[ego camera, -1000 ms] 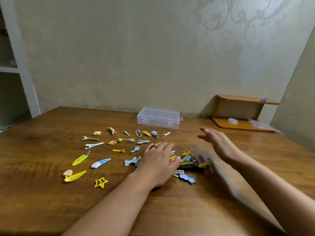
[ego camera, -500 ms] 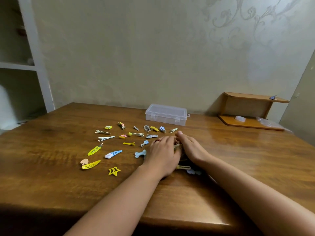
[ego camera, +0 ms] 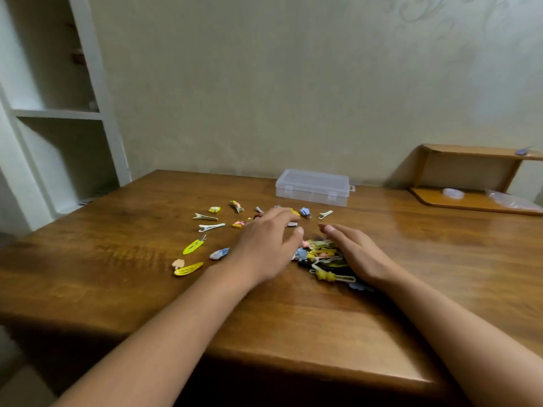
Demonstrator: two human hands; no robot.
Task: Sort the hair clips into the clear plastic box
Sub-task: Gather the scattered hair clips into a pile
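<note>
Wooden table carries, from the left, scattered hair clips. Next the left hand lies flat, fingers loosely spread, gripping nothing. A heaped pile of clips sits between it and the right hand, equally relaxed and touching the heap. Behind stands the clear plastic box, lid down; a careless sweep could scatter clips.

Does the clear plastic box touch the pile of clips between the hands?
Apart. The head view shows bare table between the clear plastic box and the pile.
</note>
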